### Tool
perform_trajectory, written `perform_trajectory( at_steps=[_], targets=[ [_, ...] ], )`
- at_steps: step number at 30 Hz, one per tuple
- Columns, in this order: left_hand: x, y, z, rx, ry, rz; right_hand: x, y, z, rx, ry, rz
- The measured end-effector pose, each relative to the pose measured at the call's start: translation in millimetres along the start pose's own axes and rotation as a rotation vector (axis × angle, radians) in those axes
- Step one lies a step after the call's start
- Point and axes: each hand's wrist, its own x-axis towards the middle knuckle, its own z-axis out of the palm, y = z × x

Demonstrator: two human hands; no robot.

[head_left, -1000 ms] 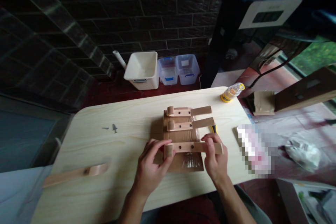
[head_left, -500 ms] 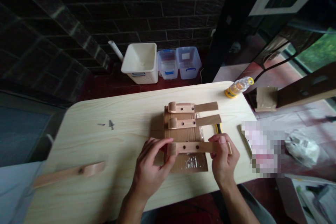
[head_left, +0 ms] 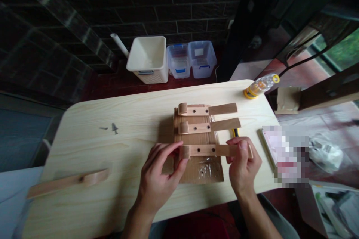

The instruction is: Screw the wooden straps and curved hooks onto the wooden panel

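Note:
A bent wooden hook [head_left: 206,150] with two dark screw holes lies across the near part of a cardboard box [head_left: 214,173]. My left hand [head_left: 159,171] pinches its curled left end between thumb and fingers. Its flat right end is gripped by my right hand [head_left: 244,164]. Farther back on the box lie two similar pieces, a middle wooden hook [head_left: 200,128] and a rear wooden hook [head_left: 199,111], their flat ends overhanging to the right. A yellow-and-black handle [head_left: 236,132] shows just beyond my right hand; the rest of that tool is hidden.
Another wooden hook [head_left: 70,183] lies at the left of the pale wooden table [head_left: 134,119]. Small screws [head_left: 114,128] lie nearby. A clear bottle with yellow ends [head_left: 260,86] leans at the back right corner. Behind the table stand a white bin [head_left: 148,59] and two clear plastic boxes [head_left: 202,59].
The held hook has shifted slightly away from me, nearer the middle hook. Both hands keep their hold on it. The camera view has moved a little.

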Motion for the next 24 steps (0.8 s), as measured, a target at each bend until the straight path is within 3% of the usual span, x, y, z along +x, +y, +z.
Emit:
perform_trajectory(
  at_steps=[6, 14, 18, 24],
  targets=[
    [-5.5, 1.1, -3.9, -0.062, -0.038, -0.002, -10.1, 1.3, -8.3, -0.001, -0.024, -0.244],
    [-4.4, 6.8, -2.0, -0.090, -0.018, 0.017, -14.7, 1.2, -11.6, 0.016, -0.031, -0.268],
    [-4.5, 8.0, -0.1, -0.097, -0.013, 0.019, -14.5, 5.7, -11.5, 0.009, -0.023, -0.232],
    [-5.6, 2.4, 3.4, -0.021, 0.007, -0.022, -7.1, 7.2, -8.2, -0.068, -0.032, -0.023]
  ],
)
